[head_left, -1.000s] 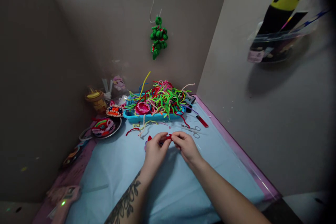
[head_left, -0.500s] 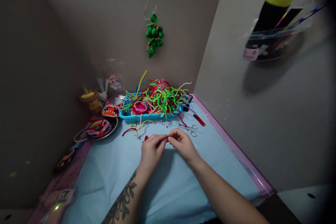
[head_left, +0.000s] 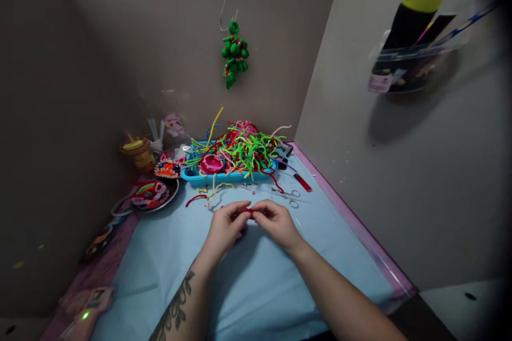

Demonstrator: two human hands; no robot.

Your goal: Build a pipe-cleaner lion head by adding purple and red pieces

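Observation:
Near the middle of the blue cloth, my left hand [head_left: 224, 226] pinches a small red piece of pipe cleaner [head_left: 250, 213] between thumb and fingers. My right hand [head_left: 277, 224] pinches the same red piece from the other side, the fingertips of both hands almost meeting. Under the left hand a small purple item [head_left: 241, 233] shows in part; the hand covers most of it. Just beyond the hands lie loose pipe cleaners [head_left: 218, 189] in yellow, pink and red. Silver scissors [head_left: 288, 197] rest to the right, beyond my right hand.
A blue tray [head_left: 208, 180] heaped with colourful pipe cleaners stands at the back, a red lighter-like item [head_left: 303, 182] to its right. On the left are a metal dish [head_left: 170, 200] of crafted pieces and a pink device [head_left: 96, 301]. Grey partitions [head_left: 276, 26] surround the table.
My left hand has rolled and shifted slightly left and down, uncovering more of the red piece and the purple item beneath. The right hand has moved only a little.

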